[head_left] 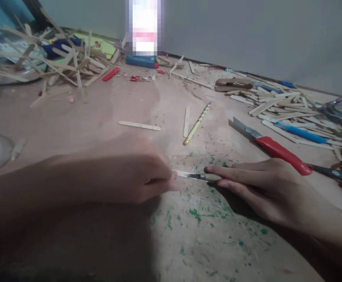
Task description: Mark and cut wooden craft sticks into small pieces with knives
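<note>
My left hand (147, 168) is closed, pinching a pale craft stick (180, 174) whose end shows just past the fingertips. My right hand (267, 188) grips the short wooden handle of a carving tool (210, 177), fingers pressed along it. The tool's narrow metal blade points left and meets or overlaps the stick close to my left fingertips; the exact contact is too small to tell. Beyond the hands lie a craft stick (140, 125), another craft stick (186, 122) and a yellow patterned pencil (197, 123). A red-handled blade tool (282, 152) rests just beyond my right hand.
Green shavings (196, 213) litter the tabletop (100, 105) under the hands. A tangled pile of craft sticks (67, 64) stands at back left, a flatter stick pile (288, 105) at back right with a blue pen (301, 132). Scissors (337, 172) lie at far right. A wall (232, 39) closes the back.
</note>
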Available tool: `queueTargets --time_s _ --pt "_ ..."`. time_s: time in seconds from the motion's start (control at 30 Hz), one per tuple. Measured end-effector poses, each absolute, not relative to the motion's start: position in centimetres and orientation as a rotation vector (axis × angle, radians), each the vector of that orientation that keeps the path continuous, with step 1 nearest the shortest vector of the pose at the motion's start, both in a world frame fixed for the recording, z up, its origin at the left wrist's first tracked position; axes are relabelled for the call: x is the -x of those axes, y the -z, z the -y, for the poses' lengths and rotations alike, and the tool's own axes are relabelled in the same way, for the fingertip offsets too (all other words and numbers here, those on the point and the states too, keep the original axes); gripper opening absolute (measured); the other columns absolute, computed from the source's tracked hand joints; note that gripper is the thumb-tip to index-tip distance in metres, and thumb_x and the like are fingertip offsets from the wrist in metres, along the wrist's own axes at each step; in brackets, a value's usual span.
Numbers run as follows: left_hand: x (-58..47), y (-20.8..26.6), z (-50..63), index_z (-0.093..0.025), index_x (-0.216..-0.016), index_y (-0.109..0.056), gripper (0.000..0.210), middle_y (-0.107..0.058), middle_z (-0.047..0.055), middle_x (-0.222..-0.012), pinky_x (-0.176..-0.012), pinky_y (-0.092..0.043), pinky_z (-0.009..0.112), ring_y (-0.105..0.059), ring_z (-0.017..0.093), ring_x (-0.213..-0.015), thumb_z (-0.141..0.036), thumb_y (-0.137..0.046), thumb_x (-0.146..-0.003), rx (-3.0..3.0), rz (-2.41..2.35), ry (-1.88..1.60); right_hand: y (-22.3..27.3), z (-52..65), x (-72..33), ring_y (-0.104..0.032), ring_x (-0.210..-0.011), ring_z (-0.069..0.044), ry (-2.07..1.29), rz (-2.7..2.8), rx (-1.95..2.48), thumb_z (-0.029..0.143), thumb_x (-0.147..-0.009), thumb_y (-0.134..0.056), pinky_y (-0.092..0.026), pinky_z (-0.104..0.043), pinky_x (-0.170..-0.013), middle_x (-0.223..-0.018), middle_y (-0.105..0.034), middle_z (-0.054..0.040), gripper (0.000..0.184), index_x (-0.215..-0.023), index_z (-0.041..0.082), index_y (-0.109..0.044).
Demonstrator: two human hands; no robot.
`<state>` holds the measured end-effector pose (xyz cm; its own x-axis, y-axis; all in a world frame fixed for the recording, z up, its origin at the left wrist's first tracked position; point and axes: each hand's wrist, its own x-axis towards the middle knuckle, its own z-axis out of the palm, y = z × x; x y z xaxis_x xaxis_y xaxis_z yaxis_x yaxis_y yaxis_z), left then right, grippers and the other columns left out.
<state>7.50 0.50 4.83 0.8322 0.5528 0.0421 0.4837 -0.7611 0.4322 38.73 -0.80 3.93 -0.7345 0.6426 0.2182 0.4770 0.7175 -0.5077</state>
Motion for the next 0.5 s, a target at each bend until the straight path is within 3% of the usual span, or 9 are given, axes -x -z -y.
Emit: queueTargets --time_s 0.17,0.5 --pt "-7.96 -4.98 -0.51 -0.02 -0.062 -0.059 0.05 -0.062 -0.001 -0.06 -0.06 -0.031 0.034 -0.048 0.014 -0.054 -0.037 -0.056 -0.108 -2.544 -0.804 -0.221 -4.11 0.96 -38.51 -0.077 -0.061 -0.018 -0.599 2.54 0.874 0.021 -0.106 -0.061 -0.058 -0.028 -0.052 -0.086 -0.084 -0.0097 0.027 -0.123 0.011 -0.08" --pt "-8.38 -5.31 -0.44 -0.019 -0.062 -0.057 0.048 -0.063 -0.002 -0.062 -0.064 -0.032 0.034 -0.049 0.013 -0.057 -0.039 -0.056 -0.106 -2.514 -0.902 -0.036 -3.83 0.78 -38.57 -0.08 -0.068 -0.018 -0.509 2.569 0.823 0.02 -0.108 -0.059 -0.058 -0.026 -0.052 -0.093 -0.085 -0.0128 0.027 -0.122 0.008 -0.079"
